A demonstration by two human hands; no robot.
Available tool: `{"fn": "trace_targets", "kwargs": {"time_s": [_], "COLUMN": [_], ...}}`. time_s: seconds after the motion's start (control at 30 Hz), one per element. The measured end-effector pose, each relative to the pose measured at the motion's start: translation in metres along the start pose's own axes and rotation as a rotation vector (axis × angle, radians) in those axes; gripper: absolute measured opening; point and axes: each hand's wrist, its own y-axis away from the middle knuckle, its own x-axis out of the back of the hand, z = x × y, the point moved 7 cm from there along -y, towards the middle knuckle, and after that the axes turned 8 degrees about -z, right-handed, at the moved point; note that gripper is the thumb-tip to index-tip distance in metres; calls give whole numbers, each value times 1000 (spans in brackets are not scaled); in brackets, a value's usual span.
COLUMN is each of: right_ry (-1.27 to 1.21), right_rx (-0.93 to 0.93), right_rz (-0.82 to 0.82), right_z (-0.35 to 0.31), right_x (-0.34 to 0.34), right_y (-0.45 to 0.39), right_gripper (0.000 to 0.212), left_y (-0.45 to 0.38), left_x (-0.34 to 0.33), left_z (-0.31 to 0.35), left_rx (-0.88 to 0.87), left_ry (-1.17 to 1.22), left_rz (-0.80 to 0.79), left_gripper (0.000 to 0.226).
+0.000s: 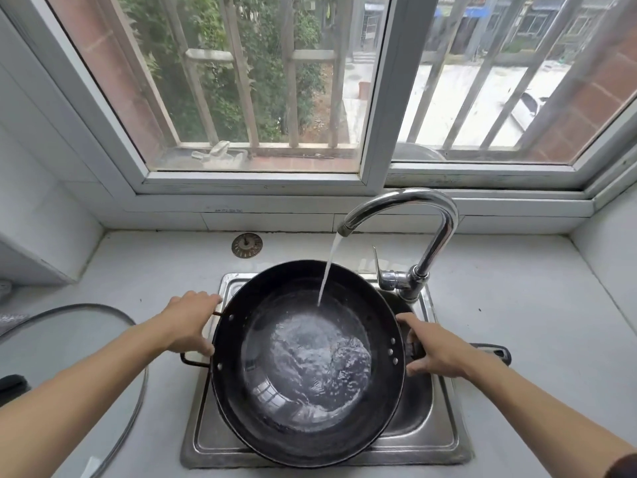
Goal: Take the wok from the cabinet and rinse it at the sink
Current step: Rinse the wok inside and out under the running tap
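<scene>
Wok (306, 367): black, round, two-handled; sits over the steel sink (444, 439), mouth up, covering most of the basin.
Contents: shallow pool of churning water; stream from the tap (413, 215) lands in the far half of the bowl.
Handling, judged: rigid metal, likely heavy and heavier with water aboard; wet surface probably slippery; not fragile.
Hold points: the two side loop handles, one at the left rim, one at the right.
Left hand (191, 322): fingers curled over the left loop handle (193, 361) and rim, gripping.
Right hand (436, 346): wrapped round the right handle, gripping.
Orientation: handle-to-handle axis runs left to right, tipped slightly; no single long axis, being round.
Nearby: glass lid (69, 339) on the left counter; sink strainer (246, 245) at the far counter edge.
</scene>
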Motion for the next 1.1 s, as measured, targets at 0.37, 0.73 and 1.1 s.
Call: {"fn": "trace_targets", "kwargs": {"time_s": [0.37,0.73,1.1], "right_ry": [-74,-73,-45], "right_rx": [21,85,198], "right_rz": [-23,122,202], "right_z": [-5,-27,-37], "right_x": [0,11,18], "right_y": [3,24,35], "right_gripper": [112,104,99], "left_y": [-10,4,22], "left_x": [4,17,24], "left_z": [10,-1,-16], "left_rx": [38,-2,56], "left_ry": [-170,-5,207], "left_rz": [-72,163,359], "left_gripper": [76,54,22]}}
